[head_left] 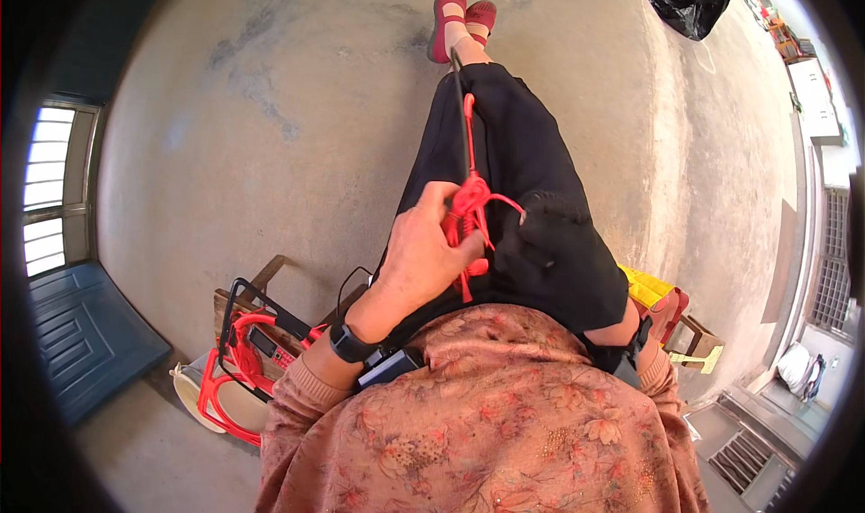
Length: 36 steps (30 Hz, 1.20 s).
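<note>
A bundle of red cord is knotted and coiled round the lower end of a thin black rod above my lap. The rod runs away along my black trousers, with a red piece partway up it. My left hand is bare and closed round the side of the cord bundle. My right hand wears a black glove, hard to make out against the trousers. Its fingertips pinch a loose strand that stretches right from the bundle.
At my left, a black frame with red cord and a small keypad device lie by a wooden seat and pale bucket. A yellow packet and wooden stool stand right. A black bag lies far right.
</note>
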Available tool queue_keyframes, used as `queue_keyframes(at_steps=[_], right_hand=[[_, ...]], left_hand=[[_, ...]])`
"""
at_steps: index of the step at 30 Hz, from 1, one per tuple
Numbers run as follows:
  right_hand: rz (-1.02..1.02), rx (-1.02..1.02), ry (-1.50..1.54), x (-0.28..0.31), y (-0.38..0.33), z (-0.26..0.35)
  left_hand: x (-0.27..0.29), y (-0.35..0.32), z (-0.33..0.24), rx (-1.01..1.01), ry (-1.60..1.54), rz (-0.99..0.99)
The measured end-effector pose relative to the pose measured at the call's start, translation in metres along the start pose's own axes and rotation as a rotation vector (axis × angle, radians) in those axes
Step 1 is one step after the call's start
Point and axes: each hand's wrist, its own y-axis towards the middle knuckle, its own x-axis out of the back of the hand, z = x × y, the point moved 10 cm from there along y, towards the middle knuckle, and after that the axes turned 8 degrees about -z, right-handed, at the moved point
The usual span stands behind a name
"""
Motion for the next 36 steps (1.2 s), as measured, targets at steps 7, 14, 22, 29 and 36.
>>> queue_keyframes(at_steps=[7,14,22,29,36], right_hand=[[-0.108,0.424,-0.670,0.016,0.006,0.047],[-0.182,0.203,-0.706,0.034,0.031,-0.017],[-0.074,0.389,-1.035,0.022,0.038,-0.030],[-0.290,0.267,-0.034,0.040,0.009,0.053],[-0.222,0.015,0.503,0.026,-0.030,0.048]], left_hand=[[0.014,-0.002,0.034,0.115,-0.509,-0.089],[0.072,-0.003,0.009,-0.102,0.092,-0.295],[0.017,0.008,-0.014,-0.454,0.171,-0.143],[-0.005,-0.011,-0.024,0.173,-1.043,0.497],[0.013,-0.005,-0.001,0.432,-1.811,0.244]])
